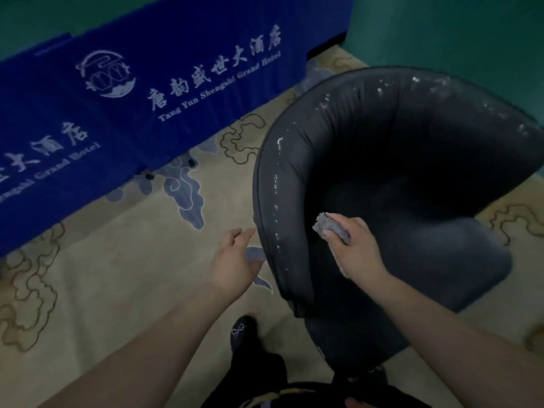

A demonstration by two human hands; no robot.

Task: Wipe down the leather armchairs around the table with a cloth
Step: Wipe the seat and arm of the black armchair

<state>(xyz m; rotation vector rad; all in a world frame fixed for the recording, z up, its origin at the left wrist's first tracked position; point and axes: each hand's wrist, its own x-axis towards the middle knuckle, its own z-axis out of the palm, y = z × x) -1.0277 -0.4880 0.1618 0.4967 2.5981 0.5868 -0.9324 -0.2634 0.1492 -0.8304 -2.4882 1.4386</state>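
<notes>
The right hand (351, 245) grips a grey cloth (331, 228) against the dark armchair (412, 160), inside its arm. The left hand (235, 260) hovers beside the chair, fingers loose and holding nothing.

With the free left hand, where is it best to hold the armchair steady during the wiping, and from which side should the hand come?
Probably the rounded top of the near arm of the armchair, approached from its outer side, where the left hand is open. The padded roll suits a grip over the top, clear of the right hand and its cloth.

A blue banner (123, 113) with white lettering hangs above a beige carpet (117, 275) patterned with cloud shapes; a dark shoe (243, 331) stands on it.
</notes>
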